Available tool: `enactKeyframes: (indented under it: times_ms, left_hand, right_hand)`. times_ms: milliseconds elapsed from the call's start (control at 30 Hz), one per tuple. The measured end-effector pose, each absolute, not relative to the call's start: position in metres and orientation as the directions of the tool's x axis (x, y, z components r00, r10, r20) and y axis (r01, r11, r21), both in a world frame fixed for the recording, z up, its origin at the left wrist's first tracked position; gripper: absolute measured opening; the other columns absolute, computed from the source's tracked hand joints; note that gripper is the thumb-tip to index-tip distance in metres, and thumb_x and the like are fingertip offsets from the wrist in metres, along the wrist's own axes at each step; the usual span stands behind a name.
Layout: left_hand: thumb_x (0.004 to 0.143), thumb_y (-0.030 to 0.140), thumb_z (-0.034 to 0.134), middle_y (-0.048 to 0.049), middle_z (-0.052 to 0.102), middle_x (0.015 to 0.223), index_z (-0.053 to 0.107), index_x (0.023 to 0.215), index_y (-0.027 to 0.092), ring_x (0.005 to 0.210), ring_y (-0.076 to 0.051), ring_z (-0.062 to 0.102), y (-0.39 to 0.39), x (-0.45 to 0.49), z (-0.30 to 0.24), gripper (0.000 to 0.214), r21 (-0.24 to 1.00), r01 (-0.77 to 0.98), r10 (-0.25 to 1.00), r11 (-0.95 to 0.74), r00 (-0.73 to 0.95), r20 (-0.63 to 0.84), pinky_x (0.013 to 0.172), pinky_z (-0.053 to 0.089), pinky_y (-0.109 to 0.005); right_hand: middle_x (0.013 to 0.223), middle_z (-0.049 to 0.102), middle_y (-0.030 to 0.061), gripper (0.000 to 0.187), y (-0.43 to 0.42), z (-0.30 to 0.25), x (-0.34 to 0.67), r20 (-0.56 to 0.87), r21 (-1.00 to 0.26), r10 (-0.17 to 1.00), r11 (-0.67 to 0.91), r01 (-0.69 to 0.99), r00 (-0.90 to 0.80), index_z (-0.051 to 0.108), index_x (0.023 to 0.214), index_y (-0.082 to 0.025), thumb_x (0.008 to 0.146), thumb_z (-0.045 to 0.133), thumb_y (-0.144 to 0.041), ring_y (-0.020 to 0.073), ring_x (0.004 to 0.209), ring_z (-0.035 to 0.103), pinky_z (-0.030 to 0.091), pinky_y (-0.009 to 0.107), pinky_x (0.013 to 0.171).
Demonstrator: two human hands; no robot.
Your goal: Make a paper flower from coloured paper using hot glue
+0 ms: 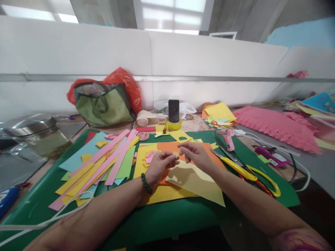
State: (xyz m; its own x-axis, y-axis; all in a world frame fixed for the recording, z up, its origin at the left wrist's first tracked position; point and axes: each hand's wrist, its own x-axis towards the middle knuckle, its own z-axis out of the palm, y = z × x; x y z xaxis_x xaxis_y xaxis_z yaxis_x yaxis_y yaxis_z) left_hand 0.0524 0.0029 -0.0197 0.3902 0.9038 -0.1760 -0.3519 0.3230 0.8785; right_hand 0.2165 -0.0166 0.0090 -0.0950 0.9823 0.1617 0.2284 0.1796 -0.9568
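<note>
My left hand, with a dark green bead bracelet on the wrist, pinches a small pale yellow piece of paper between thumb and fingertips. Just to its right, my right hand hovers with bent fingers slightly apart, and I see nothing in them. Below both hands lies a pale yellow sheet on top of orange paper and yellow paper. Folded pink paper pieces sit beside my left hand, which partly covers them.
On the green mat, coloured paper strips are heaped at left. Yellow-handled scissors and a pink glue gun lie at right. Behind stand a phone, a tape roll and a green bag. A white cable crosses front left.
</note>
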Motion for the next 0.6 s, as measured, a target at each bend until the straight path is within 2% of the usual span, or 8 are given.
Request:
enactKeyframes:
  times_ms: [133,233,400,600]
  left_hand:
    - [0.049,0.031,0.089,-0.0042,0.072,0.071,0.064,0.070,0.013,0.062,-0.012,0.067,0.002,0.052,-0.015,0.037,0.830,-0.365,0.870,0.421,0.420,-0.256,0.065,0.050,-0.022]
    - [0.049,0.032,0.089,-0.0044,0.072,0.072,0.064,0.071,0.013,0.061,-0.012,0.067,0.000,0.053,-0.014,0.038,0.823,-0.359,0.850,0.440,0.463,-0.252,0.064,0.051,-0.022]
    - [0.048,0.038,0.089,-0.0035,0.072,0.070,0.064,0.070,0.013,0.060,-0.012,0.067,-0.006,0.054,-0.017,0.041,0.867,-0.281,0.814,0.413,0.540,-0.213,0.064,0.050,-0.022]
    - [0.052,0.039,0.087,-0.0025,0.071,0.068,0.066,0.068,0.014,0.060,-0.013,0.067,-0.009,0.053,-0.019,0.037,0.903,-0.233,0.810,0.361,0.559,-0.180,0.064,0.049,-0.023]
  right_hand:
    - [0.073,0.064,0.0033,0.032,-0.044,0.042,0.246,0.202,-0.778,0.959,0.282,0.561,-0.201,0.067,0.082,-0.018,0.084,0.055,-0.048,0.0117,0.057,0.054,0.043,0.024,0.052]
    - [0.071,0.065,0.0040,0.036,-0.062,0.050,0.264,0.203,-0.656,0.965,0.258,0.709,-0.164,0.069,0.083,-0.019,0.086,0.051,-0.050,0.0133,0.059,0.054,0.042,0.025,0.052]
    - [0.076,0.067,0.0043,0.030,-0.067,0.023,0.247,0.321,-0.648,0.945,0.263,0.715,-0.057,0.066,0.089,-0.019,0.083,0.057,-0.048,0.0125,0.056,0.054,0.043,0.025,0.051]
    - [0.063,0.063,0.0003,0.025,-0.058,0.001,0.216,0.404,-0.588,0.910,0.333,0.737,-0.089,0.061,0.069,-0.020,0.087,0.057,-0.038,0.0108,0.052,0.051,0.038,0.023,0.050]
